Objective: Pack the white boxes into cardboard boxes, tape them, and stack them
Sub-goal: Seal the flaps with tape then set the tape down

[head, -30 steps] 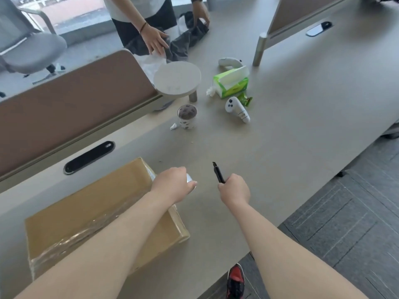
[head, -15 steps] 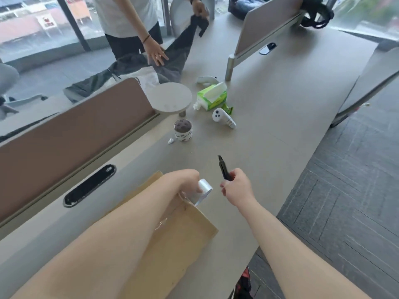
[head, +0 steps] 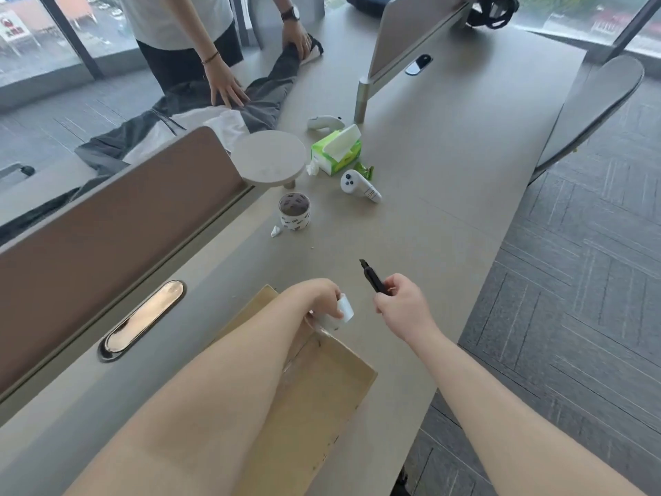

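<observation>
Grey desk (head: 447, 216): your cardboard box (head: 322, 406) lies closed, tape along its top. Your left hand (head: 318, 298) grips the tape roll (head: 338, 313) at its far end, your right hand (head: 400, 309) clutches a cutter (head: 372, 279); cutting and stacking likely remain.

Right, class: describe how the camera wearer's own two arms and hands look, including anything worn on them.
The left forearm and right forearm are bare as far as the view shows, with no sleeves. The left hand and right hand are ungloved; no watch, bracelet or ring shows on them.
</observation>
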The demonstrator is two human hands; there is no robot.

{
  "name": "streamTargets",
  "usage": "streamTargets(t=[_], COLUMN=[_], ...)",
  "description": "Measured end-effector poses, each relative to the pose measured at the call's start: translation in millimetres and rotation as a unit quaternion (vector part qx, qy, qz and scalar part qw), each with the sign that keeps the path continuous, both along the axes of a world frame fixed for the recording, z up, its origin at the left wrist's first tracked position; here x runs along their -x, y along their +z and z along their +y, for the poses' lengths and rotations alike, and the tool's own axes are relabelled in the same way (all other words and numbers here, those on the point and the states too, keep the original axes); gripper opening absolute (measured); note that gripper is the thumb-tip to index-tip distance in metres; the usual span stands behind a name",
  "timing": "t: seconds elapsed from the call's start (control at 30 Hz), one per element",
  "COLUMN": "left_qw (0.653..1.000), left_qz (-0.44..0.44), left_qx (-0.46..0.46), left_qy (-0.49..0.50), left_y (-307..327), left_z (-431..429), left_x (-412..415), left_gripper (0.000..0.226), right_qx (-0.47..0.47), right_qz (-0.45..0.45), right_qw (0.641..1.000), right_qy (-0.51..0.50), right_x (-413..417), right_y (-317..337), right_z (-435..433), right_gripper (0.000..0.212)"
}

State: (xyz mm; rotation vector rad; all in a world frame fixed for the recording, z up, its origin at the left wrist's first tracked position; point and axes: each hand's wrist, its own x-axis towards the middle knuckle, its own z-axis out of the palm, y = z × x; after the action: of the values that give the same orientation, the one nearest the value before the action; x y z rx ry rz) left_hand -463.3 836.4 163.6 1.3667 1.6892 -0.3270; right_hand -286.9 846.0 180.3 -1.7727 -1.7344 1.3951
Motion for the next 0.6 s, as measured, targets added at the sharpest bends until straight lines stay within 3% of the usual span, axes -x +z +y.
streamTargets(t=[0.2,0.37,0.5,0.6], left_qw=[0.977,0.904,0.888,0.883], left_qz=[-0.134,-0.282,-0.324,-0.345], left_qx=[0.023,0.036,0.022,0.020], left_qy=[0.161,0.321,0.325,0.318], left_y=[-13.2,-24.1,-22.9,-24.4], left_z=[6.4,11.5,9.1,8.1], left_x=[13.0,26.0,28.1,27.3], left_gripper=[0.022,0.011,0.008,0.022], right_qx=[0.029,0.043,0.001,-0.066], right_qz=[0.019,-0.052,-0.176,-0.231], right_qw=[0.999,0.989,0.954,0.930], right_qy=[0.029,0.130,0.243,0.277], right_x=[-7.2,-11.2,0.7,14.5], right_y=[12.4,13.5,15.1,16.8], right_z=[-0.7,-0.2,-6.8,-11.8], right_gripper=[0.013,0.008,0.008,0.013])
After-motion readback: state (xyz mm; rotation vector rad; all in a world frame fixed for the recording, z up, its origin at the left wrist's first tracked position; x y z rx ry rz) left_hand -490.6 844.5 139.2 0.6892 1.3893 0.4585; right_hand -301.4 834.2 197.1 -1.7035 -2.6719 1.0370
